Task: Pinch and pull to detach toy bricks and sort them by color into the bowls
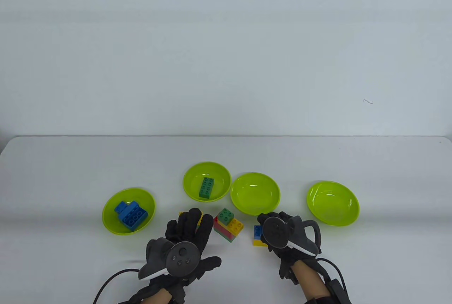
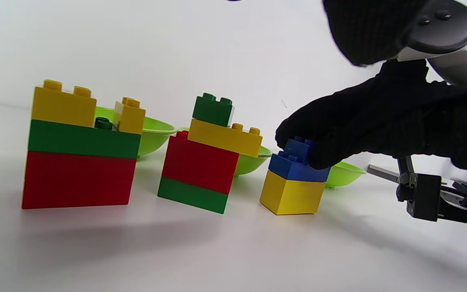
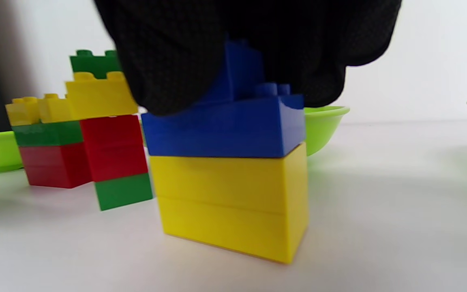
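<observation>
Right hand [image 1: 282,235] pinches the blue brick [image 2: 296,160] atop the yellow brick [image 2: 292,194] on the table [image 1: 70,177]; left hand [image 1: 187,247] lies relaxed, empty. Best: brace yellow, pull blue straight up.

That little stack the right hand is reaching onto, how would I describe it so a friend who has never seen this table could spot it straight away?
Start at the row of four lime-green bowls and look just in front of the gap between the two rightmost ones. There, under the fingers of the right hand, stands a small stack. Unlike the two taller stacks to its left, it has no red or green: only blue bricks on a yellow base.
</observation>
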A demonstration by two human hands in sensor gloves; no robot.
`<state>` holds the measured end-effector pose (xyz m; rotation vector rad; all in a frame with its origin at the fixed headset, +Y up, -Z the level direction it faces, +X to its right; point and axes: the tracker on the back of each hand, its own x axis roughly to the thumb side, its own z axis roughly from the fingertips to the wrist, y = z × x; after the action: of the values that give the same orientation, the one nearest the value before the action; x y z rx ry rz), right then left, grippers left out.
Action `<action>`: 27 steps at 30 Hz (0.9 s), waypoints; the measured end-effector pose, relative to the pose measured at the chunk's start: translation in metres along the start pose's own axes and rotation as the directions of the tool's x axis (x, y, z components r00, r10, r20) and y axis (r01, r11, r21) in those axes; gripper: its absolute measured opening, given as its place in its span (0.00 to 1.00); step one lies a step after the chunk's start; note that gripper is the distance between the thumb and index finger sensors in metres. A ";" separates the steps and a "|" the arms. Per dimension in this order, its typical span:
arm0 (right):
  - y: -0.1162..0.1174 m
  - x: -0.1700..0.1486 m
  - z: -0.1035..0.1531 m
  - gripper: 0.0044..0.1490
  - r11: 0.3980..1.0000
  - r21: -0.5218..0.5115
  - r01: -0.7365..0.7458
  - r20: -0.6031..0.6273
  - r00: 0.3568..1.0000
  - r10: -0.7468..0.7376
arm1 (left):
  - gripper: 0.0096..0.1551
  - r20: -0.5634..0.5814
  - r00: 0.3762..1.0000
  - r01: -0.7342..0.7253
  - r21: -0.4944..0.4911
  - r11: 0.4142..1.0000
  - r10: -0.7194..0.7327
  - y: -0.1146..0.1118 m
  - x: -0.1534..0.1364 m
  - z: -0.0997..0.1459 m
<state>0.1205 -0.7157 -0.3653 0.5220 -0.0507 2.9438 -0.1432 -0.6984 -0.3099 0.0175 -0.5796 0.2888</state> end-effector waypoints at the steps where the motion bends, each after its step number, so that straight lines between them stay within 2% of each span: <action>1: -0.003 0.000 0.002 0.38 1.000 -0.003 0.000 0.008 1.000 0.000 | 0.59 0.010 1.000 -0.003 0.010 1.000 0.003 0.000 0.001 0.000; 4: -0.024 0.007 0.013 0.37 0.998 -0.054 0.027 0.051 0.998 -0.024 | 0.58 0.040 0.999 -0.034 0.056 0.998 0.032 0.002 0.008 -0.001; 8: -0.059 0.024 0.031 0.37 0.979 -0.122 0.162 0.138 0.980 -0.145 | 0.56 0.094 0.986 -0.149 0.117 0.982 0.139 0.004 0.022 -0.009; 13: -0.083 0.041 0.050 0.37 0.932 -0.162 0.324 0.240 0.929 -0.282 | 0.52 0.141 0.946 -0.311 0.148 0.939 0.292 -0.003 0.034 -0.025; 19: -0.082 0.054 0.066 0.37 0.924 -0.181 0.336 0.284 0.918 -0.278 | 0.48 0.190 0.926 -0.357 0.158 0.921 0.327 -0.014 0.034 -0.024; 24: -0.072 0.051 0.068 0.37 0.924 -0.164 0.347 0.279 0.914 -0.294 | 0.42 0.214 0.926 -0.348 0.160 0.924 0.312 -0.020 0.035 -0.023; 27: -0.067 0.047 0.069 0.37 0.914 -0.165 0.370 0.278 0.907 -0.317 | 0.39 0.207 0.906 -0.406 0.176 0.897 0.369 -0.024 0.033 -0.024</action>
<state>0.1108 -0.6471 -0.2843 0.7700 -0.2716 2.4761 -0.0973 -0.7107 -0.3107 0.1379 -0.7181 0.7473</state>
